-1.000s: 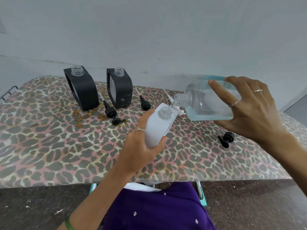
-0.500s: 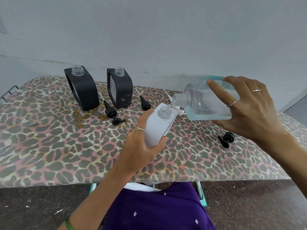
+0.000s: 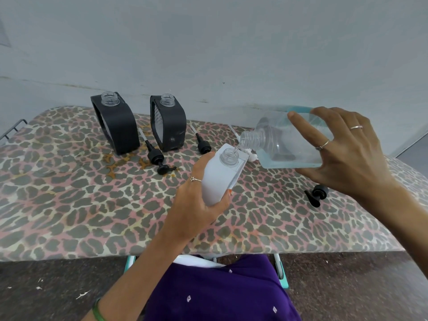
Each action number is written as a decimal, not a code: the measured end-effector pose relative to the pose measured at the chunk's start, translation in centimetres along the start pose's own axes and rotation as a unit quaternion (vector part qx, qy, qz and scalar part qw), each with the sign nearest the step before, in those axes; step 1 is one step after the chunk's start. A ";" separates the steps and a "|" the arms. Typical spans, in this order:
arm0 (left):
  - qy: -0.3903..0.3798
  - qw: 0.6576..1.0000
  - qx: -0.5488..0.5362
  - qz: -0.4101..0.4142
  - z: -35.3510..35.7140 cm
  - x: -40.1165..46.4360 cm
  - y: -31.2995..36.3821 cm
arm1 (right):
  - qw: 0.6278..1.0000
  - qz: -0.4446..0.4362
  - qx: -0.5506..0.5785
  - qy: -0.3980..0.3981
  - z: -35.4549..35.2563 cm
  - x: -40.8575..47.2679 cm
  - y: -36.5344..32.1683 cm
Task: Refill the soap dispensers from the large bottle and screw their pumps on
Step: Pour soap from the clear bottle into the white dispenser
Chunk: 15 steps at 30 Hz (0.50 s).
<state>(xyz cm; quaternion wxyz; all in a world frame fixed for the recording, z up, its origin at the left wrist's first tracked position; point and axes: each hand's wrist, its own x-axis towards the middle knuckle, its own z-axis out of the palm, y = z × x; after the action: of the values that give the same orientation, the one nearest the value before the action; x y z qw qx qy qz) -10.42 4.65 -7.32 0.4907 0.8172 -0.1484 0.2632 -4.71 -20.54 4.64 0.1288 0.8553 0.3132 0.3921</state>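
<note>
Both hands (image 3: 342, 156) gripping (bottle (image 3: 284, 144) tipped over dispenser (image 3: 217, 179)).

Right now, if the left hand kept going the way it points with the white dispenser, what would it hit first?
Probably the big bottle's neck, just above the white dispenser's mouth in the left hand; depth is unclear.

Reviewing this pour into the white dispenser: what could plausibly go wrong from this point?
1. The large bottle is tipped with its wide neck just above the white dispenser's narrow mouth; a small wobble of the right hand could spill soap onto the leopard-print cover.
2. The left hand holds the dispenser tilted in the air, so overfilling could run down its side onto the fingers.
3. The black pump lies near the right forearm and could get knocked.
</note>
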 end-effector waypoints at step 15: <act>0.000 1.000 0.007 0.000 0.0 0.0 -0.1 | 1.000 -0.001 0.001 -0.007 0.2 0.1 -0.1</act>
<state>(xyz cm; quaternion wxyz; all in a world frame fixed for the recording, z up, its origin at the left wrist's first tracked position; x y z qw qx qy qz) -10.42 4.70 -7.39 0.4850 0.8208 -0.1467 0.2639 -4.59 -20.36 4.55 0.1300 0.8581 0.3133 0.3855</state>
